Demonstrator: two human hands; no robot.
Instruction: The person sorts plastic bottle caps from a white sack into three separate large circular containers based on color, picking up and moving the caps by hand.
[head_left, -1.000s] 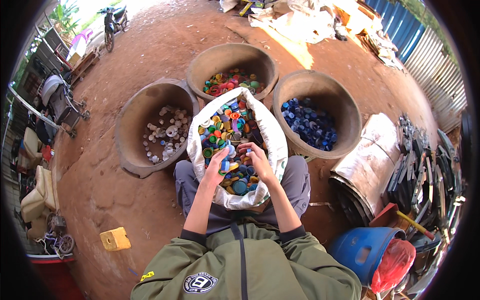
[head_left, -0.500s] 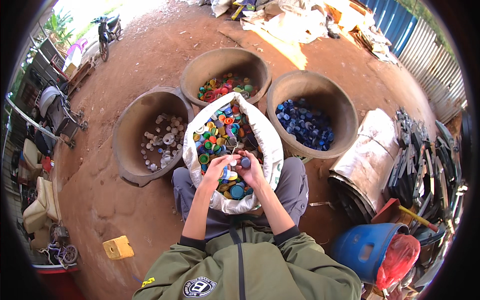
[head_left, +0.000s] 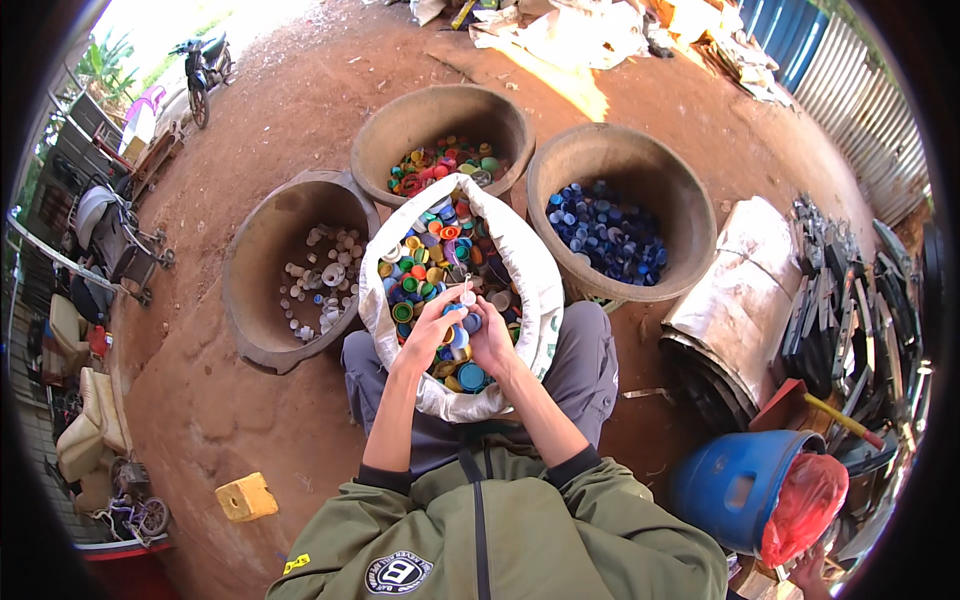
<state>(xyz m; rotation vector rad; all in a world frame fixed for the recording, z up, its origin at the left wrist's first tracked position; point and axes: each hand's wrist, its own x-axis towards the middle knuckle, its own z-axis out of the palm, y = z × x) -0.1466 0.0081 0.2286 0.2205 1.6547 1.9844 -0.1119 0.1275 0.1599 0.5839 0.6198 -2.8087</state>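
Observation:
An open white sack (head_left: 542,290) full of mixed coloured bottle caps (head_left: 405,312) stands between my knees. Both hands are over the caps, their fingertips close together. My left hand (head_left: 432,328) is closed, with a small white bottle cap (head_left: 468,298) at its fingertips; a thin pale strip shows just above that cap. My right hand (head_left: 492,342) is closed around a blue bottle cap (head_left: 472,322), partly hidden by the fingers. A larger blue lid (head_left: 471,376) lies in the sack below my hands.
Three wide brown tubs surround the sack: white caps in the left tub (head_left: 245,270), red and green in the far tub (head_left: 440,100), blue in the right tub (head_left: 690,240). A yellow block (head_left: 246,497) sits at left. A blue barrel (head_left: 740,485) lies at right, near someone's limb (head_left: 812,572).
My hands have drawn closer together, and the white cap is now higher, by the right fingertips. The blue cap has shifted left. A limb has appeared at lower right.

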